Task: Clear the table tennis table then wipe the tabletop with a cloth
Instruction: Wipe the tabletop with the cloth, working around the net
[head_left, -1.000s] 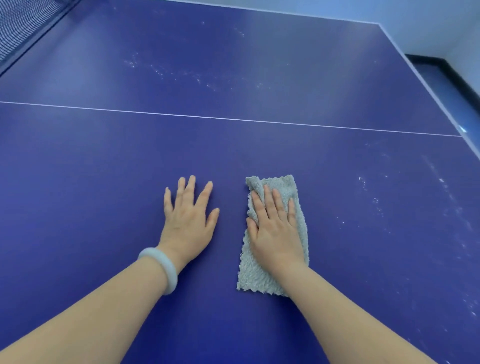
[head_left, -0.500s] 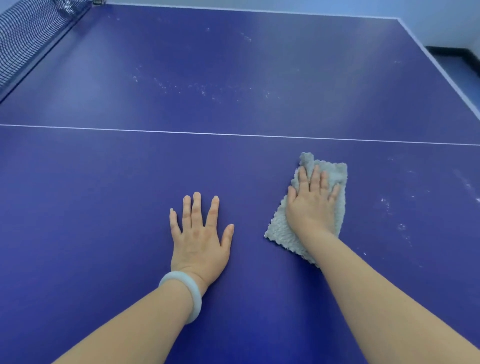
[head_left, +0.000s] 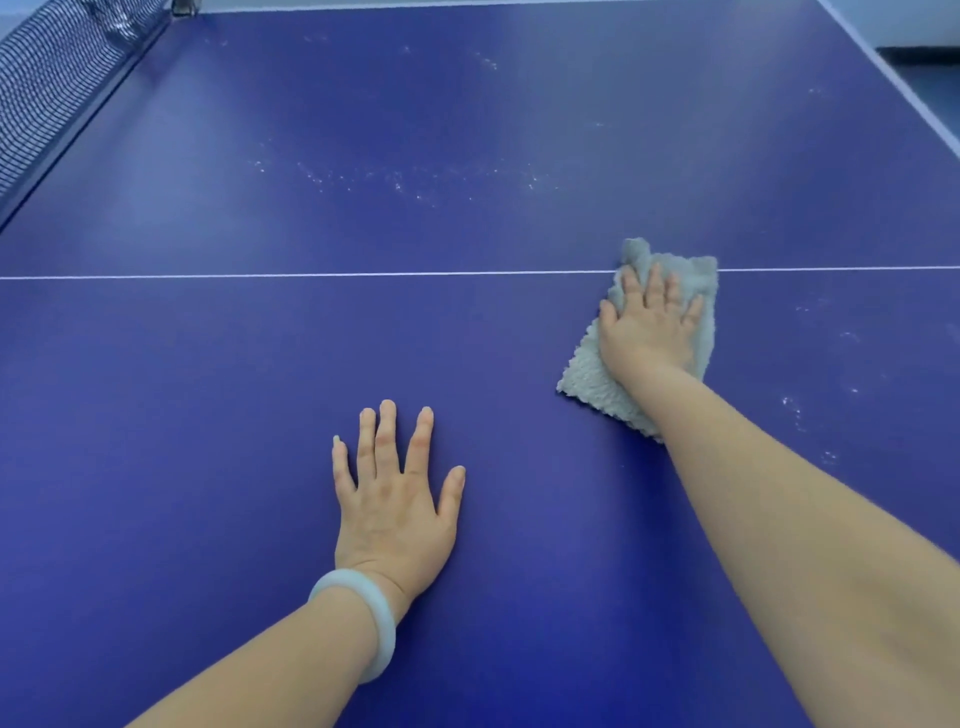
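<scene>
Fingers (head_left: 655, 285) straight; right hand (head_left: 647, 332) presses one cloth (head_left: 587, 375)

net (head_left: 49, 78) cropped left, cloth (head_left: 589, 376) partly under right hand (head_left: 647, 330)

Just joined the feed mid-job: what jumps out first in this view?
The right hand presses flat on a grey cloth lying over the white centre line, right of middle. The left hand, a pale bangle on its wrist, rests flat on the blue tabletop nearer the camera. White dusty specks streak the far half, and the net runs along the upper left.
</scene>
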